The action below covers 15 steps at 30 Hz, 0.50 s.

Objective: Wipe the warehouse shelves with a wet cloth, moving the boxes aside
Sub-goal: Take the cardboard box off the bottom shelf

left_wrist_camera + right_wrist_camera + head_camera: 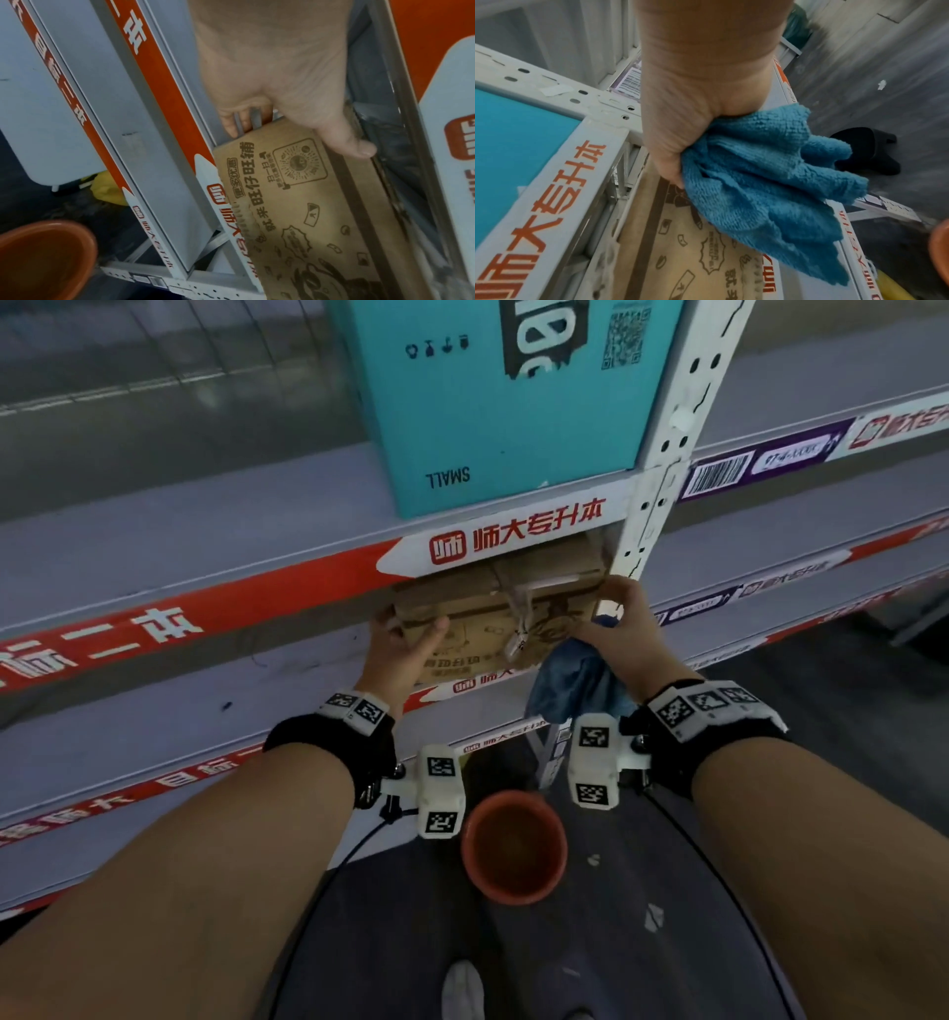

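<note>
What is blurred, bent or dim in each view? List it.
Head view: dim, shelf edges bowed by the wide lens, upper left soft. Left wrist view: left hand pale and soft, print on the box sharp. Right wrist view: floor streaked with blur, cloth crisp.

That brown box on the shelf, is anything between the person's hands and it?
Nothing visible. The left hand already grips the cardboard box at its left end; the right hand is on its right end, also holding the blue cloth.
</note>
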### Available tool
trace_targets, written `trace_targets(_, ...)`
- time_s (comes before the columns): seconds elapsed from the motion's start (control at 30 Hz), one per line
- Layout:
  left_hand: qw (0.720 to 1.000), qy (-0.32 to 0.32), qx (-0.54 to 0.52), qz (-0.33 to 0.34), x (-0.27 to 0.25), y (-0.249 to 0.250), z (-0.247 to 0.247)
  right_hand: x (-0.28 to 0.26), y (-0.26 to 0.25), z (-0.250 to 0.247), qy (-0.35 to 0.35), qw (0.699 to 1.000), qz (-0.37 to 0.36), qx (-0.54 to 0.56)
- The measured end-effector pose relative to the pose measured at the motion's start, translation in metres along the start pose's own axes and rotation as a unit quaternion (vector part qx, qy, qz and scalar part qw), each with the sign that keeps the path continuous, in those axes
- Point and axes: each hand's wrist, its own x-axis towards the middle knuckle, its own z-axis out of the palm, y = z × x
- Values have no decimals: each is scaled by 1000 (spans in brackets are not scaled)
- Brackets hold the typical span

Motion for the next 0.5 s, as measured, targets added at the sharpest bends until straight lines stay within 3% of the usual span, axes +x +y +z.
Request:
trace_targets(0.2,999,-23,29,-31,-38,-6,0,-38,2,-2,11,999,41,25)
trace_targets(0.33,997,42,4,-62,-63,-9,-2,-58,3,-16,31,997,64,24)
trace_targets(0.43,993,82,-8,-79,-91,-12,2,-83,10,-33,-1,997,70,-18)
trace_targets(0.5,994,66,-10,-87,-109,-20,1,-100,16,-47,-36,996,60,-47)
